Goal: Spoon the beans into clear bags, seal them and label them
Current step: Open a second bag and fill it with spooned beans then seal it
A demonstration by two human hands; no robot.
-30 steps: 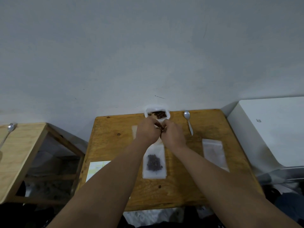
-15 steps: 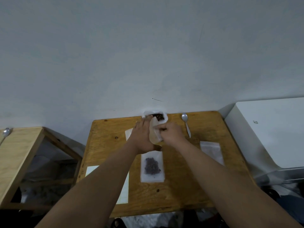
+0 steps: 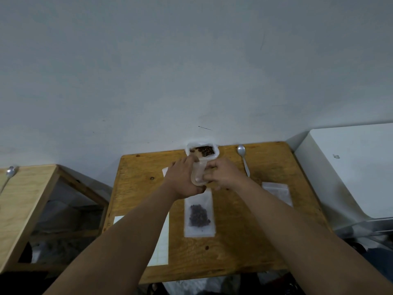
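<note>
Both hands work at the far middle of the bench [image 3: 265,241], holding an empty clear bag [image 3: 198,174] upright between them. The left hand [image 3: 182,179] cups the bag's side with its fingers closed round it; the right hand [image 3: 223,174] pinches the bag's near edge between thumb and fingertips. The view is small here, so it is hard to tell whether the bag's mouth is being pulled open, though that seems likely.

Just behind the hands sits the white tub of beans [image 3: 203,150], against the wall. A filled bag [image 3: 198,213] lies flat on the bench nearer the person, and another bag [image 3: 276,192] lies to the right. The spoon [image 3: 243,158] lies untouched, right of the tub. A label sheet [image 3: 161,241] lies partly under the left forearm.

The step in hand looks like readying a second bag for filling. Next, one hand must keep the mouth open while the right lets go and fetches the spoon, then scoops from the tub.
</note>
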